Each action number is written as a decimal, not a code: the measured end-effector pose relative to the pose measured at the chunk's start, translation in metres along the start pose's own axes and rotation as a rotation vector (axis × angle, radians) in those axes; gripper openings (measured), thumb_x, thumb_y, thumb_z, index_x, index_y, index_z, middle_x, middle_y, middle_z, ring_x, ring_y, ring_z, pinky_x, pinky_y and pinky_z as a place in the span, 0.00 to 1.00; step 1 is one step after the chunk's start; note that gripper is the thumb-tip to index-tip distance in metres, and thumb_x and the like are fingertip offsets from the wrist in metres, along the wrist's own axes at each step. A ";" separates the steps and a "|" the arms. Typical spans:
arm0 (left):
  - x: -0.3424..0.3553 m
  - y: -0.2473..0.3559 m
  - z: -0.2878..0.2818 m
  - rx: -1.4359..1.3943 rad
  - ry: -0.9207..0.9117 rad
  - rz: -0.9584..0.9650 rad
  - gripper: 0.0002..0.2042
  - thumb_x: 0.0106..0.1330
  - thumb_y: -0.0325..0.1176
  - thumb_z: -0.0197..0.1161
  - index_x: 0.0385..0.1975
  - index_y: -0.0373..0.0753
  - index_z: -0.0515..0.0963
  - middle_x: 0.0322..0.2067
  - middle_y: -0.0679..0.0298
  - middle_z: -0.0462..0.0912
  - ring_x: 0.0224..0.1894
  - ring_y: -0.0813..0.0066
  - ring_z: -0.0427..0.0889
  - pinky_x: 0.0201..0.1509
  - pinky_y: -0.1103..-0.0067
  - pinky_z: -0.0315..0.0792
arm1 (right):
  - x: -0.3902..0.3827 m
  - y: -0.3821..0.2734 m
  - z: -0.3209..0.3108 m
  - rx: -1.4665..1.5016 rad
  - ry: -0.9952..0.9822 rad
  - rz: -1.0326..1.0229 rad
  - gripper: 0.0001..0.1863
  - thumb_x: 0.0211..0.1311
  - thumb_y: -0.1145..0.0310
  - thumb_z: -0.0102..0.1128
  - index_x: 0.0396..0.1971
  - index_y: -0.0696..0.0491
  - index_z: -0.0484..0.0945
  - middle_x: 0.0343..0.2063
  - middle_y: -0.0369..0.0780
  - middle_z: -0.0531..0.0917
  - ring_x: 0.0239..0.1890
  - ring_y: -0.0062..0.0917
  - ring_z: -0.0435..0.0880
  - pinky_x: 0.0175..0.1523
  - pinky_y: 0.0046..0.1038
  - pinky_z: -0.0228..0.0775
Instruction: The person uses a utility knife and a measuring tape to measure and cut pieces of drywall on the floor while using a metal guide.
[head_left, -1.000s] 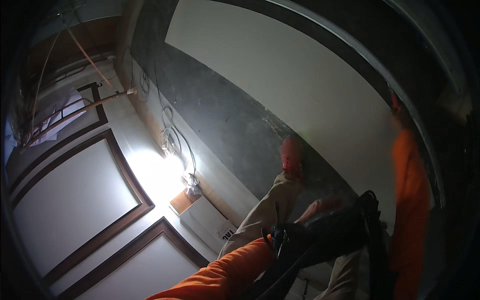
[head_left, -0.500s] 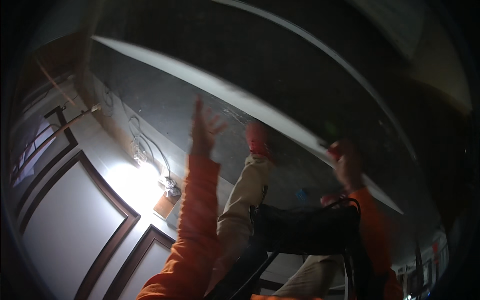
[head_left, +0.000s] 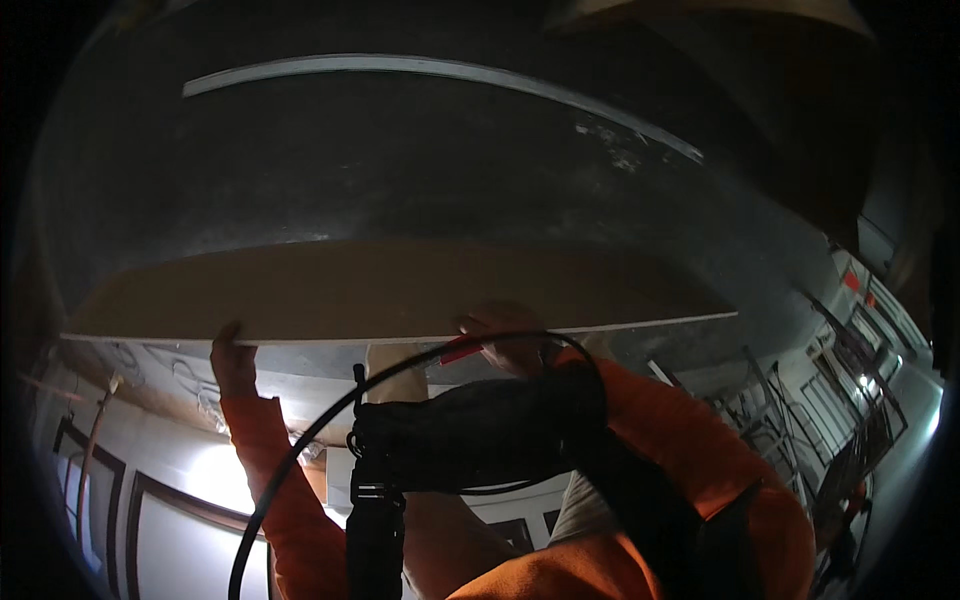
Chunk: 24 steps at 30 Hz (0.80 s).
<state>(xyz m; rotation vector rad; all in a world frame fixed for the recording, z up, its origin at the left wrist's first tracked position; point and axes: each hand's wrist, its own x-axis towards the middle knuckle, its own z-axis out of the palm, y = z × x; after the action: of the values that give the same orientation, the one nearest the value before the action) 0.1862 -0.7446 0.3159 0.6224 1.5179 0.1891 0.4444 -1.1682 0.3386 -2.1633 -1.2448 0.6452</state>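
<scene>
Pale, cream-coloured board (head_left: pixel 400 290) fills the middle of our view, a wide flat panel held overhead with its thin near edge running from left to right just above our hands. Our left hand (head_left: pixel 234 358) reaches up in an orange sleeve (head_left: pixel 285 480) and its fingers (head_left: pixel 226 335) lie close together, pressed flat against the edge and underside of the board. Our right hand (head_left: pixel 505 335) touches the same edge further right; its fingers curl around a thin red tool (head_left: pixel 462 352), though we cannot tell how tightly they close. A black strap and bag (head_left: pixel 480 435) with a looping black cable (head_left: pixel 300 450) hangs across our chest below the hands. Above the board a dark ceiling (head_left: pixel 420 160) carries a white strip (head_left: pixel 440 70). Half a second ago the board lay tilted and further off, our left hand was spread open below it with fingers apart, and the right was out to the side; now both hands meet its edge and the board sits level and close.
</scene>
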 end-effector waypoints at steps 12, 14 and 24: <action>-0.037 -0.053 0.113 -0.346 -0.109 0.047 0.18 0.65 0.27 0.56 0.54 0.29 0.69 0.53 0.54 0.74 0.55 0.63 0.75 0.60 0.69 0.70 | 0.027 0.035 -0.090 -0.221 -0.478 0.186 0.16 0.54 0.68 0.57 0.45 0.47 0.76 0.38 0.39 0.81 0.43 0.40 0.79 0.47 0.39 0.71; -0.015 -0.068 0.126 -0.420 -0.226 0.051 0.18 0.65 0.27 0.56 0.54 0.29 0.69 0.53 0.56 0.75 0.56 0.63 0.74 0.61 0.68 0.69 | 0.027 0.057 -0.074 -0.254 -0.532 0.248 0.18 0.54 0.65 0.58 0.48 0.48 0.75 0.40 0.41 0.80 0.46 0.40 0.79 0.49 0.40 0.71; 0.063 -0.135 0.092 -0.401 -0.217 -0.101 0.21 0.68 0.34 0.56 0.59 0.37 0.66 0.56 0.59 0.73 0.59 0.65 0.72 0.62 0.66 0.68 | 0.046 0.098 0.031 -0.003 -0.308 0.292 0.23 0.54 0.70 0.63 0.52 0.51 0.72 0.44 0.42 0.80 0.48 0.40 0.78 0.51 0.38 0.72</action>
<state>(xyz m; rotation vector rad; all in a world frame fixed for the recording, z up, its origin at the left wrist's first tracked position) 0.2440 -0.8498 0.1891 0.2373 1.2515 0.3278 0.5053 -1.1618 0.2441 -2.3331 -1.0819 1.1332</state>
